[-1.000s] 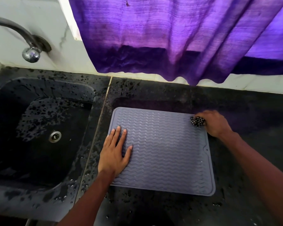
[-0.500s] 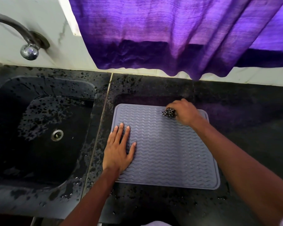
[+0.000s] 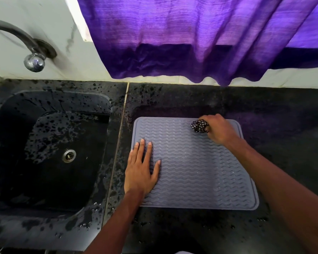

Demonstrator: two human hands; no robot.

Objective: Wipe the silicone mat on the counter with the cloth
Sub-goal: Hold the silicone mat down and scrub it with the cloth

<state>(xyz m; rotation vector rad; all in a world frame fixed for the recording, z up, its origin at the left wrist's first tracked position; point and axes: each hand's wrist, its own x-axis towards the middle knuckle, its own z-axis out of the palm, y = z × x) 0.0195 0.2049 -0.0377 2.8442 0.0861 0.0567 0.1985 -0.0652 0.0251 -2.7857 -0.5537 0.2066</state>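
Black-white cloth (image 3: 199, 126) gripped; left hand (image 3: 140, 174) flat.

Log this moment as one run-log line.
step: wipe mat | left hand: flat on silicone mat | right hand: gripping checked cloth near mat's far-right corner | counter: water-spotted

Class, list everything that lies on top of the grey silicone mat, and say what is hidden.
The left hand lies flat on the mat near its left edge. The right hand grips a bunched checked cloth near its far right corner. The surface beneath them is hidden.
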